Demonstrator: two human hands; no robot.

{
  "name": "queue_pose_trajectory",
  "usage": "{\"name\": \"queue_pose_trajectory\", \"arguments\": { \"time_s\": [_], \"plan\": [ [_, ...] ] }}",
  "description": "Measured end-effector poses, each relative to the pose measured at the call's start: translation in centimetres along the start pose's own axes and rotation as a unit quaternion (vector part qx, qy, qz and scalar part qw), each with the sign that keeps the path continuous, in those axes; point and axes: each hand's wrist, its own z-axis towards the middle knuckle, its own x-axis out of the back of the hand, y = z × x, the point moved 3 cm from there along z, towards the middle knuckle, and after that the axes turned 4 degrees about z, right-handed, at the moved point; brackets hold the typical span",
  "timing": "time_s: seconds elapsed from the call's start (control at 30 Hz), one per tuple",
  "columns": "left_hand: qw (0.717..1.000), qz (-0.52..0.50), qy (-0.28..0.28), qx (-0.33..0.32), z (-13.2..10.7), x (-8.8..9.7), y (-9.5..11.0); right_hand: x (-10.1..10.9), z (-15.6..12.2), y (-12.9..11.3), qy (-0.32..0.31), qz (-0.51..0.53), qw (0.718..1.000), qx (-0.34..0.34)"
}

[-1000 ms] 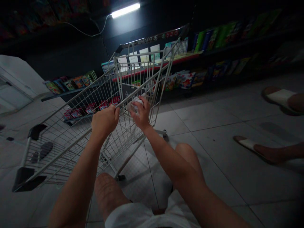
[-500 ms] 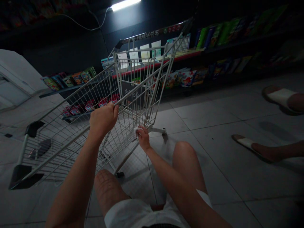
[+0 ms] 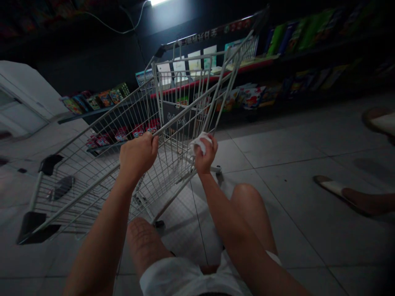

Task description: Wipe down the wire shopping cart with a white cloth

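A metal shopping cart (image 3: pixel 173 158) stands in front of me, its wire basket stretching to the left and its handlebar at the back right. My left hand (image 3: pixel 138 155) is closed round the near top rail of the basket. A crumpled white cloth (image 3: pixel 200 142), perhaps a wipe, is gripped in my right hand (image 3: pixel 206 154). That hand is beside the cart's side wires, at the lower part of the upright frame; whether the cloth touches the metal I cannot tell. Below it are the lower frame tube and a caster (image 3: pixel 218 169).
Shelves (image 3: pixel 259 63) with books and colourful packs run along the dark back wall. At right, another person's feet in light sandals (image 3: pixel 330 187) are on the tiled floor (image 3: pixel 296 230). My knees are close beneath the cart. A lit tube lamp (image 3: pixel 159 1) hangs above.
My right hand has risen with the white cloth from the low frame joint to higher up the cart's side. My left hand keeps its hold on the rail. The view has shifted slightly.
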Motion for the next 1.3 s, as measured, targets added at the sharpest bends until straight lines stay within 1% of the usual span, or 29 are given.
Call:
{"name": "queue_pose_trajectory", "arguments": {
  "time_s": [0.07, 0.1, 0.17, 0.2, 0.23, 0.3, 0.43, 0.5, 0.57, 0.6, 0.63, 0.67, 0.73, 0.83, 0.97, 1.03, 1.1, 1.17, 1.2, 1.23, 1.3],
  "plan": [
    [1.0, 0.003, -0.001, 0.002, 0.0, 0.0, 0.1, 0.3, 0.9, 0.9, 0.026, -0.014, 1.0, -0.009],
    [1.0, 0.004, -0.001, 0.003, 0.1, 0.1, 0.1, 0.1, 1.2, 1.5, 0.016, -0.018, 1.0, -0.012],
    [1.0, 0.005, -0.006, 0.007, 0.1, 0.2, 0.2, -0.6, 1.2, 2.6, -0.034, -0.028, 0.999, -0.019],
    [1.0, 0.005, -0.009, 0.008, 0.2, 0.2, 0.2, -1.1, 0.7, 3.2, -0.061, -0.036, 0.997, -0.027],
    [1.0, 0.005, -0.013, 0.009, 0.2, 0.2, 0.2, -1.4, -0.2, 3.6, -0.083, -0.046, 0.995, -0.039],
    [1.0, 0.004, -0.017, 0.011, 0.2, 0.2, 0.2, -1.7, -3.0, 4.5, -0.098, -0.065, 0.99, -0.076],
    [1.0, 0.001, -0.018, 0.014, 0.3, 0.2, 0.2, -0.8, -11.1, 5.5, -0.109, -0.073, 0.977, -0.167],
    [1.0, 0.001, -0.019, 0.015, 0.3, 0.3, 0.2, -0.2, -14.3, 5.6, -0.116, -0.062, 0.971, -0.2],
    [1.0, 0.002, -0.021, 0.014, 0.3, 0.3, 0.2, 0.2, -15.7, 5.6, -0.11, -0.055, 0.969, -0.217],
    [1.0, 0.002, -0.023, 0.013, 0.3, 0.3, 0.1, 0.1, -15.5, 5.5, -0.103, -0.054, 0.968, -0.22],
    [1.0, 0.002, -0.026, 0.013, 0.2, 0.2, 0.1, 0.0, -14.7, 5.4, -0.092, -0.053, 0.97, -0.221],
    [1.0, 0.001, -0.027, 0.014, 0.1, 0.2, 0.0, -0.3, -13.4, 5.3, -0.08, -0.051, 0.972, -0.215],
    [1.0, 0.001, -0.025, 0.017, -0.1, 0.2, -0.2, -1.2, -9.3, 4.6, -0.052, -0.037, 0.981, -0.184],
    [1.0, -0.002, -0.019, 0.018, -0.4, 0.2, -0.4, -2.8, -1.1, 3.0, 0.005, -0.012, 0.994, -0.106],
    [1.0, -0.001, -0.013, 0.006, -0.7, 0.4, -0.4, -4.5, 11.1, 1.2, 0.04, 0.009, 0.999, -0.01],
    [1.0, -0.001, -0.009, 0.002, -0.8, 0.5, -0.5, -5.1, 17.0, 0.7, 0.043, -0.019, 0.998, 0.051],
    [1.0, -0.001, -0.007, 0.0, -0.9, 0.5, -0.6, -5.4, 21.8, 0.5, 0.055, -0.07, 0.992, 0.091],
    [1.0, -0.002, -0.007, -0.003, -1.1, 0.4, -0.7, -5.5, 24.9, 0.7, 0.056, -0.101, 0.987, 0.115],
    [1.0, -0.003, -0.007, -0.003, -1.1, 0.4, -0.7, -5.5, 25.6, 0.8, 0.049, -0.101, 0.986, 0.124],
    [1.0, -0.003, -0.006, -0.005, -1.2, 0.4, -0.8, -5.4, 25.7, 0.9, 0.038, -0.092, 0.987, 0.129],
    [1.0, -0.001, -0.001, -0.008, -1.4, 0.4, -0.9, -5.1, 24.0, 1.0, 0.01, -0.056, 0.99, 0.127]
  ]
}}
